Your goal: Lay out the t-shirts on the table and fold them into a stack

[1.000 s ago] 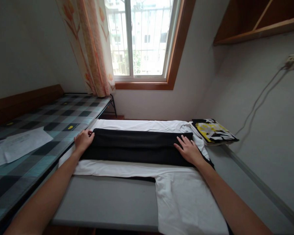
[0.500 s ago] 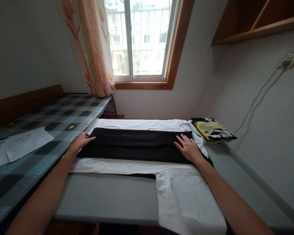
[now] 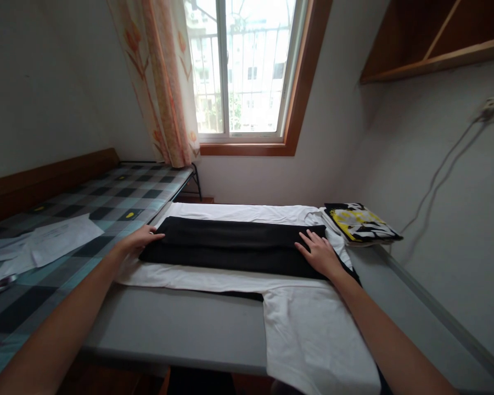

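A black garment (image 3: 239, 247), folded into a long flat strip, lies across a white T-shirt (image 3: 304, 323) spread on the grey table. At the strip's left end, my left hand (image 3: 142, 239) has its thumb and fingers closed around the edge; some of the fingers are hidden. My right hand (image 3: 320, 253) rests flat on the right end of the strip with its fingers spread. One white sleeve hangs over the near edge of the table.
A folded black, yellow and white printed cloth (image 3: 364, 224) sits at the table's (image 3: 181, 323) far right, by the wall. To the left is a bed with a checked cover (image 3: 119, 241) and papers (image 3: 61, 241) on it. A wooden shelf (image 3: 436, 60) juts out at upper right.
The view has tilted up and turned slightly left. Both hands stay at the two ends of the black strip, which looks much the same.
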`<state>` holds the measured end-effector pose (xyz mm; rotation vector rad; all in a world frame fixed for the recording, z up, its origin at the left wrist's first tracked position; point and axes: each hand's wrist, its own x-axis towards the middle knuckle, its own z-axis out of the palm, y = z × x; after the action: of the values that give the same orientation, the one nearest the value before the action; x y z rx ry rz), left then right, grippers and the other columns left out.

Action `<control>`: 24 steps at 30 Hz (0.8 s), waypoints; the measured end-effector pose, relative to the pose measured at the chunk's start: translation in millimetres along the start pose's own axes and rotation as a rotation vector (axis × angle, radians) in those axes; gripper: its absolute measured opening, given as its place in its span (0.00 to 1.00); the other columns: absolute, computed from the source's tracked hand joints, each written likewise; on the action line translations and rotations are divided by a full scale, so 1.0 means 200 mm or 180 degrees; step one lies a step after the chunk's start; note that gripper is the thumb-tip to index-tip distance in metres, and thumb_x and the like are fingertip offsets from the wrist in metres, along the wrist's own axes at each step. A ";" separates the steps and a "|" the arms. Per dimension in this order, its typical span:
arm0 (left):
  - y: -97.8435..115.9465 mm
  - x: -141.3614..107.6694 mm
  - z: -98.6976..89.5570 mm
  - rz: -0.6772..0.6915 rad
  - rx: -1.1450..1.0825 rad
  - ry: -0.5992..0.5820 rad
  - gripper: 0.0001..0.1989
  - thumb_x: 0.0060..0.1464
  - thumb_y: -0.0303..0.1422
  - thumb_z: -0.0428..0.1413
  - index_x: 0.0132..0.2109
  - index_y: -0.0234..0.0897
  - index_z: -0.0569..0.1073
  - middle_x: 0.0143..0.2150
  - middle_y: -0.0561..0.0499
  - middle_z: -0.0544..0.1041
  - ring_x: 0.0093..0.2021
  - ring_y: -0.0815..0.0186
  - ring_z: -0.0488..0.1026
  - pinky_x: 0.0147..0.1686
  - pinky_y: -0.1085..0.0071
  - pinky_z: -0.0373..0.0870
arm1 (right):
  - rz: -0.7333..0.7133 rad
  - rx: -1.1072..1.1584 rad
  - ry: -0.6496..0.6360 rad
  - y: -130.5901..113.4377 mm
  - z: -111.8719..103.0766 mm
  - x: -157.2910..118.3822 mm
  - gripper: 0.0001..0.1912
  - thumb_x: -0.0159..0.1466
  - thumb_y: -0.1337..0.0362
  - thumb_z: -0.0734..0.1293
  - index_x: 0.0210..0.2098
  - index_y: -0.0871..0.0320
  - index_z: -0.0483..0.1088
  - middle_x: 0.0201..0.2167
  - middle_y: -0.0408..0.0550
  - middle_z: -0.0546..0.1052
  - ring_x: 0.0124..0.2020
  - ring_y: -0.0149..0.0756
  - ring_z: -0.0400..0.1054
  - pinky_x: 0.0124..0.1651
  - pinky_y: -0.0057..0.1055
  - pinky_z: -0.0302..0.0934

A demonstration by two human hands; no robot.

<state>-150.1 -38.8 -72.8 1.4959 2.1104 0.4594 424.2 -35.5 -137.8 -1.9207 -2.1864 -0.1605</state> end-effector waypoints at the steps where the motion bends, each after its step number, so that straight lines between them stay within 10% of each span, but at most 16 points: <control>1: 0.02 0.00 -0.02 -0.0073 -0.0101 -0.0105 0.28 0.31 0.53 0.63 0.34 0.35 0.75 0.23 0.52 0.73 0.27 0.61 0.72 0.21 0.72 0.63 | 0.0005 0.0003 0.0004 0.00 0.00 0.00 0.32 0.69 0.48 0.51 0.64 0.59 0.62 0.66 0.57 0.60 0.66 0.47 0.53 0.65 0.46 0.47; 9: 0.55 -0.05 -0.09 0.0741 0.0474 0.0109 0.15 0.39 0.44 0.62 0.27 0.36 0.75 0.22 0.51 0.72 0.30 0.58 0.73 0.26 0.70 0.63 | 0.0031 0.0057 0.0021 0.00 -0.01 0.00 0.31 0.68 0.48 0.52 0.63 0.58 0.63 0.66 0.57 0.60 0.66 0.47 0.53 0.65 0.46 0.48; 15: 1.09 -0.43 0.37 0.1761 0.1574 0.0368 0.15 0.52 0.42 0.56 0.38 0.35 0.78 0.41 0.37 0.78 0.43 0.52 0.76 0.40 0.65 0.67 | 0.0035 0.0071 -0.0015 -0.01 -0.01 0.00 0.32 0.68 0.47 0.52 0.64 0.59 0.62 0.66 0.58 0.60 0.67 0.46 0.52 0.66 0.45 0.47; 20: 1.16 -0.68 0.64 0.2979 0.1199 -0.0816 0.17 0.52 0.49 0.56 0.45 0.46 0.76 0.37 0.47 0.80 0.38 0.60 0.77 0.35 0.68 0.66 | -0.0001 0.0109 -0.0015 0.01 -0.01 0.00 0.31 0.68 0.47 0.53 0.64 0.58 0.62 0.66 0.57 0.60 0.67 0.46 0.53 0.66 0.46 0.47; 24: 1.05 -0.58 0.56 0.2310 0.1155 -0.0240 0.15 0.56 0.47 0.53 0.39 0.43 0.77 0.33 0.48 0.80 0.35 0.61 0.76 0.33 0.69 0.64 | -0.0006 0.0162 0.0015 0.01 0.00 0.00 0.31 0.68 0.47 0.53 0.63 0.57 0.63 0.66 0.57 0.61 0.66 0.47 0.53 0.66 0.47 0.47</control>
<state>107.6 -79.9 -26.3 2.4486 1.5899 0.2584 426.8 -34.8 -138.4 -1.8892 -2.1680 -0.1088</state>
